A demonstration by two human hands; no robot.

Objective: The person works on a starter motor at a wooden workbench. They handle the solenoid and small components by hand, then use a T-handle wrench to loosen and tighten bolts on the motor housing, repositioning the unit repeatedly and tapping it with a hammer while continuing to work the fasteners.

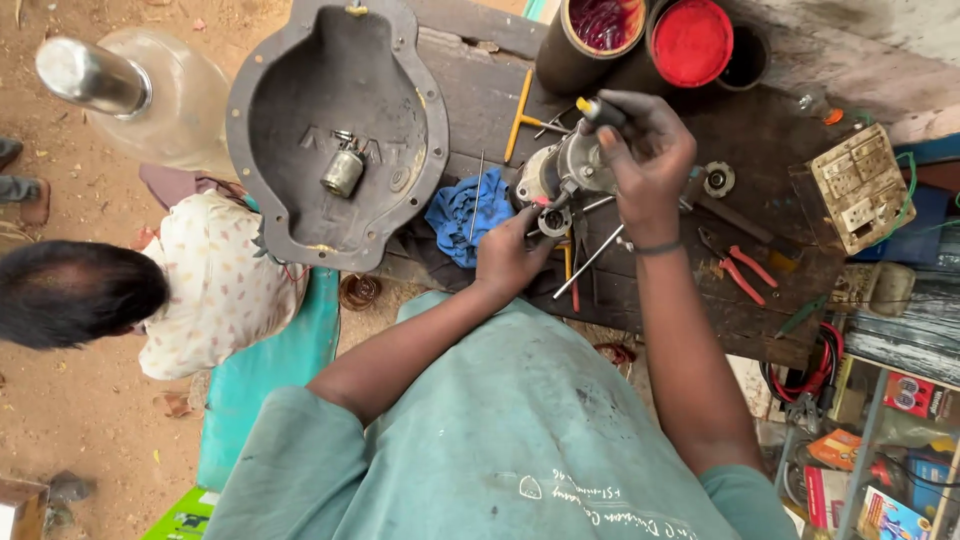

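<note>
A small grey metal motor part (562, 172) stands on the dark wooden workbench (760, 320). My right hand (645, 160) is closed over its top and grips a tool with a black and yellow handle (598, 110). My left hand (508, 258) pinches the part's lower end, next to a round metal piece (553, 222). Both hands are smeared with dark grease.
A large grey cast housing (335, 130) lies at the left of the bench, with a blue rag (468, 212) beside it. Red-handled pliers (740, 265), thin rods, a yellow T-handle tool (520, 115), red-filled tins (690, 40) and a switch board (858, 185) surround it. Another person (150, 290) sits at left.
</note>
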